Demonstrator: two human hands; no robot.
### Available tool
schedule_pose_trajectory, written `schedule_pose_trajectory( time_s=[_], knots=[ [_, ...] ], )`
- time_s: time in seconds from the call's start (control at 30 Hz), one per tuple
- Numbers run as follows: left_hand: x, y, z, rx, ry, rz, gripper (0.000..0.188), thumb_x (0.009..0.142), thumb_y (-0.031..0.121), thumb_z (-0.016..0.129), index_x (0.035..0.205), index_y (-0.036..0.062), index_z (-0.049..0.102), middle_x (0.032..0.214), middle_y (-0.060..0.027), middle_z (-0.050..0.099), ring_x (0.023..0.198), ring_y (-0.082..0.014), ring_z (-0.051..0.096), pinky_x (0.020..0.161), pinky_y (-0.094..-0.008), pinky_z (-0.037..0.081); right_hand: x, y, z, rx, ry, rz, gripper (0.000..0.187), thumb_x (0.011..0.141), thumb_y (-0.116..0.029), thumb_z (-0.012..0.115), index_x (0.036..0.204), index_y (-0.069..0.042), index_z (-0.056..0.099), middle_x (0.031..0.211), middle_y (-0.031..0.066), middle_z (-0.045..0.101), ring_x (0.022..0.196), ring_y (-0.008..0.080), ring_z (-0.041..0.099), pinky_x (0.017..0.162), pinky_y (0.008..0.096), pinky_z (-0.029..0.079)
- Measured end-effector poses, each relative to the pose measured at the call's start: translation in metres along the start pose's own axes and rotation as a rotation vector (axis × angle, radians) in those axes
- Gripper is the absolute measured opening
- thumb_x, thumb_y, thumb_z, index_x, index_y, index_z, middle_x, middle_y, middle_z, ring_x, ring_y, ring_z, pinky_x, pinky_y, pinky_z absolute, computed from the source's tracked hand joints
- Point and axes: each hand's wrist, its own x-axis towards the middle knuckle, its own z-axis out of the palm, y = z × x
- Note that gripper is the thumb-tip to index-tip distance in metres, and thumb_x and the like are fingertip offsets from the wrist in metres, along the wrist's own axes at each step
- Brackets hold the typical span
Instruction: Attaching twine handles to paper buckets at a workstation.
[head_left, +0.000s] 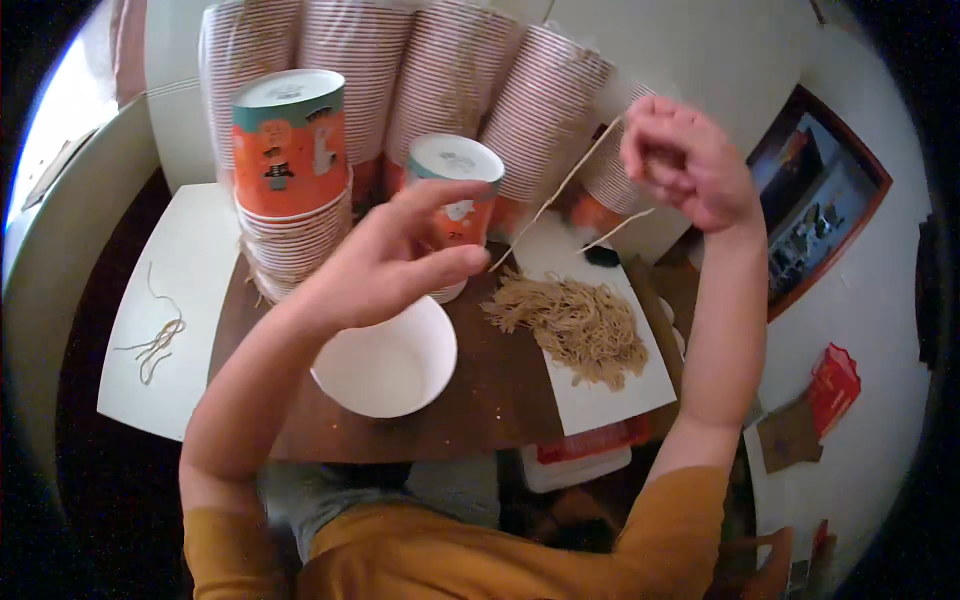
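My right hand (690,165) is raised at the upper right, its fingers curled in a pinch around a thin tan cord (541,212). The cord slants down leftward from those fingers, its lower end close to my left thumb; a short piece also shows below the hand. My left hand (390,265) hovers with thumb and fingers apart, holding nothing I can see. Beneath it a white paper tub (385,370) stands mouth up. A tangled heap of similar cords (580,325) lies on a white board (595,405) to the right.
Upside-down stacked orange and green tubs (290,150) rise at the left, with another stack (455,160) beside them. Tall wrapped tub stacks (350,70) line the back. A few loose cords (160,340) lie on a white panel at left. The brown table's front edge (420,445) is near my lap.
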Motion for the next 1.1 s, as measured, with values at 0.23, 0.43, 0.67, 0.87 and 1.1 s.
schedule_pose_trajectory(
  time_s=[0.23,0.43,0.67,0.87,1.1],
  knots=[
    [-0.007,0.001,0.021,-0.034,-0.327,-0.145,0.024,0.09,0.017,0.061,0.107,-0.0001,0.063,0.086,-0.0002,0.066,0.079,-0.0058,0.058,0.071,-0.0223,0.047,-0.015,0.019,0.046,-0.154,-0.023,0.059,0.016,0.091,-0.023,0.055,0.085,-0.008,0.056,0.059,-0.006,0.049,0.047,0.0011,0.039,0.043,0.0163,0.028],
    [-0.062,-0.019,0.002,-0.143,-0.297,-0.337,0.029,0.095,0.024,0.054,0.106,-0.001,0.065,0.08,-0.0002,0.067,0.059,-0.0048,0.049,0.055,-0.0201,0.043,-0.026,0.042,0.018,-0.047,0.112,0.035,0.016,0.09,-0.021,0.056,0.08,-0.009,0.054,0.057,-0.0065,0.045,0.047,0.001,0.038,0.041,0.0161,0.026],
    [-0.086,0.002,0.002,0.092,-0.259,-0.471,0.031,0.097,0.025,0.048,0.107,0.0007,0.065,0.075,-0.003,0.065,0.06,-0.0071,0.053,0.057,-0.023,0.046,-0.024,0.113,0.017,-0.39,0.066,0.17,0.014,0.087,-0.015,0.057,0.08,-0.004,0.055,0.066,-0.0013,0.05,0.063,0.0097,0.052,0.063,0.0217,0.041],
    [-0.075,0.016,0.005,0.369,-0.153,-0.415,0.029,0.095,0.023,0.049,0.098,-0.001,0.065,0.07,-0.0083,0.064,0.062,-0.0158,0.059,0.061,-0.0312,0.048,-0.014,0.121,0.104,-0.472,0.035,-0.05,0.016,0.088,-0.012,0.056,0.081,0.002,0.058,0.076,0.0057,0.057,0.071,0.0123,0.054,0.067,0.0256,0.044],
    [-0.098,0.011,0.006,0.62,0.062,-0.144,0.013,0.084,0.009,0.06,0.09,-0.0009,0.065,0.071,-0.0135,0.061,0.064,-0.0252,0.061,0.059,-0.0337,0.048,-0.024,0.141,0.09,-0.769,-0.183,-0.059,0.014,0.081,-0.013,0.061,0.085,0.0,0.062,0.078,0.01,0.06,0.074,0.0218,0.058,0.068,0.0316,0.046]
  ],
)
